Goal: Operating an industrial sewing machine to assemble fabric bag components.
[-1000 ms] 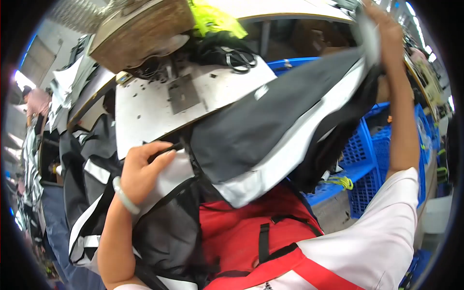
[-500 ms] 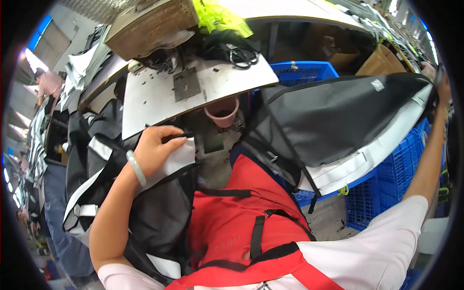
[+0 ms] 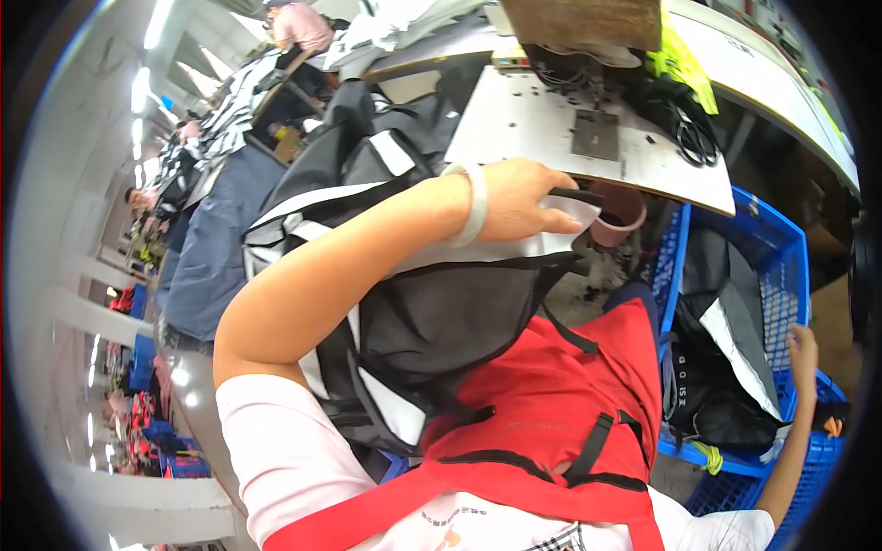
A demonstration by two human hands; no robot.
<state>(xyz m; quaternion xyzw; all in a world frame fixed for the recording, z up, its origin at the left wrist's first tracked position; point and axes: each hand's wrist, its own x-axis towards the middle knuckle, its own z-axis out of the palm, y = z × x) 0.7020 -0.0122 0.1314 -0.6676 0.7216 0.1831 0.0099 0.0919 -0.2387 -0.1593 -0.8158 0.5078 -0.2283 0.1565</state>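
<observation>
My left hand (image 3: 528, 200), with a pale bangle at the wrist, pinches the edge of a black-and-white fabric bag (image 3: 441, 312). The bag drapes beside my lap on the left, against my red apron (image 3: 574, 386), and part of it is hidden under my forearm. On the right, my right hand (image 3: 802, 354) is raised at the side of a blue plastic crate (image 3: 795, 239), fingers apart and nothing in them. Another black-and-white bag (image 3: 735, 321) lies in that crate.
Ahead is a white worktable (image 3: 524, 115) with a metal plate (image 3: 595, 135), black-handled scissors (image 3: 696, 144) and a brown box-like housing (image 3: 583, 23). A pink bin (image 3: 617, 220) stands below its edge. Dark fabric (image 3: 220, 248) hangs at left; a person (image 3: 299, 26) works farther back.
My right hand has let go of the second bag, which now lies in the blue crate. The view has swung left. My left hand keeps its grip on the first bag.
</observation>
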